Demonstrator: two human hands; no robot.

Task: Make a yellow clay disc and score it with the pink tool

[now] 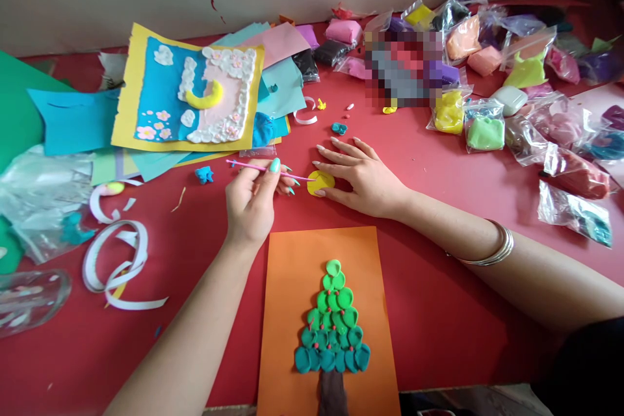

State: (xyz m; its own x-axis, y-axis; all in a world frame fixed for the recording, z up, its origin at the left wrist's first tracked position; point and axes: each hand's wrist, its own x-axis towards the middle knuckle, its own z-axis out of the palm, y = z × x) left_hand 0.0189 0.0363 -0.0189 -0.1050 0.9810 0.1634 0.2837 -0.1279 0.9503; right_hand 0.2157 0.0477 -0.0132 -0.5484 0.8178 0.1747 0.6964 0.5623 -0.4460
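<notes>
My left hand point(250, 201) is closed around a thin pink stick point(303, 177), pinched between thumb and fingers. The stick's tip points right and meets a flat yellow clay disc point(318, 186) on the red table. My right hand point(364, 180) lies palm down with its fingers spread, the thumb and a fingertip at the disc's right side. Below both hands is an orange sheet point(284, 312) bearing a clay tree point(333, 322) of flattened green-to-teal pieces, small red balls and a brown trunk.
A yellow-framed clay picture point(188, 101) rests on coloured paper at the back left. Curled white paper strips point(117, 260) and a clear cup point(34, 299) are at left. Bagged clay point(485, 133) crowds the right. Blue clay scraps point(203, 174) lie near my left hand.
</notes>
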